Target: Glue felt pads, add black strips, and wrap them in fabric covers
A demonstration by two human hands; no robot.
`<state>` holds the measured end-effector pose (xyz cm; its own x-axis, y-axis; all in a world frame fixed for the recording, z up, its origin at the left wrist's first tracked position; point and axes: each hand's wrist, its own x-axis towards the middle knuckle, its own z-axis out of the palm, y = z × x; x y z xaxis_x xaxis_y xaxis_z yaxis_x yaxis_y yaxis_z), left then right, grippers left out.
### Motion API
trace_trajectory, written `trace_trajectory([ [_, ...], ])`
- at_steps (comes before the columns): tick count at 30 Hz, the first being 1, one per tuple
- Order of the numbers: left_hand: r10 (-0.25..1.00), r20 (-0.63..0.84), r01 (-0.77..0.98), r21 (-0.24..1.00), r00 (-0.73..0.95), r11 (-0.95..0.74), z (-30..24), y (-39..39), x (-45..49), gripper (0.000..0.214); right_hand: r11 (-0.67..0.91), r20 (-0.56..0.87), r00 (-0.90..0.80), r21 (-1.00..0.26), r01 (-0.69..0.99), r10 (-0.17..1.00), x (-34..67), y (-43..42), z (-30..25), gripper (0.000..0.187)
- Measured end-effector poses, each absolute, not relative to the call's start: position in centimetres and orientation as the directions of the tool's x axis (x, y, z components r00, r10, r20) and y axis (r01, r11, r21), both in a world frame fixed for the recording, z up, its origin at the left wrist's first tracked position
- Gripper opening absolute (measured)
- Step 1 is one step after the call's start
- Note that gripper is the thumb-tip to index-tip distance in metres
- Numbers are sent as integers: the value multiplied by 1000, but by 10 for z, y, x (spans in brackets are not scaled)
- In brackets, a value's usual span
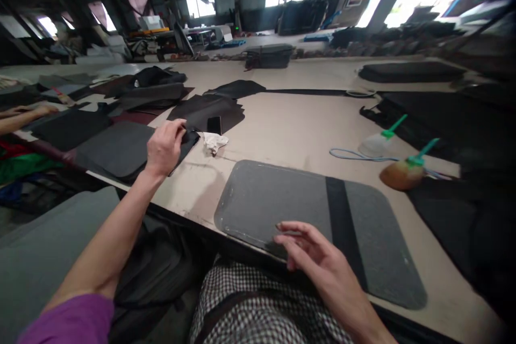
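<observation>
My left hand (164, 146) reaches out to the left and pinches the corner of a dark grey fabric panel (116, 149) lying on the table. A grey felt panel (318, 220) with a black stripe across it lies flat right in front of me. My right hand (318, 258) hovers over its near edge with the fingers loosely apart and nothing in them. A crumpled white cloth (213, 142) and a small black block (214, 124) sit just beyond my left hand.
Two squeeze bottles with green nozzles, one clear (379, 142) and one brown (403, 172), lie at the right beside a blue cord (350, 157). Dark fabric pieces (207, 110) cover the far table. Another person's arm (24, 117) rests at the left edge.
</observation>
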<state>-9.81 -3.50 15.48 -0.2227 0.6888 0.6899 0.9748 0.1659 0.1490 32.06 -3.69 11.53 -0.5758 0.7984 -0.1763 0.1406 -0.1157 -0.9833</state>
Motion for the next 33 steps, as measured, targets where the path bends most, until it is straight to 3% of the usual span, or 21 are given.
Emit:
trace_trajectory([
  [4, 730, 602, 915, -2, 323, -403, 164, -71, 20, 38, -532, -289, -664, -824, -193, 689, 298, -41, 127, 40],
  [7, 614, 516, 712, 12, 597, -703, 150, -99, 92, 31, -683, -347, -693, -672, -287, 632, 292, -45, 127, 42],
  [13, 450, 481, 472, 84, 752, -878, 125, -129, 158, 19, -592, -359, -517, -695, -407, 777, 307, -47, 118, 48],
  [17, 465, 455, 431, 183, 760, -884, 125, -137, 166, 20, -481, -288, -502, -819, -312, 816, 325, -44, 114, 40],
  [20, 547, 450, 442, 324, 706, -837, 129, -137, 159, 26, -441, -268, -519, -864, -244, 811, 338, -44, 116, 44],
  [23, 811, 468, 532, 613, 351, -584, 135, -128, 144, 25, -407, -234, -608, -899, -161, 758, 346, -49, 121, 45],
  [25, 961, 269, 516, 816, 60, -260, 140, -118, 135, 23, -343, -225, -666, -938, -48, 711, 347, -52, 126, 41],
  [26, 993, 119, 467, 878, 1, -106, 141, -113, 132, 32, -296, -205, -684, -955, -17, 700, 346, -54, 128, 37],
  [29, 962, -228, 247, 951, 148, 187, 138, -100, 130, 58, -196, -86, -713, -978, -73, 696, 339, -58, 134, 25],
  [33, 907, -348, -112, 918, 236, 381, 122, -92, 137, 62, -111, -57, -723, -993, -27, 688, 331, -61, 130, 28],
])
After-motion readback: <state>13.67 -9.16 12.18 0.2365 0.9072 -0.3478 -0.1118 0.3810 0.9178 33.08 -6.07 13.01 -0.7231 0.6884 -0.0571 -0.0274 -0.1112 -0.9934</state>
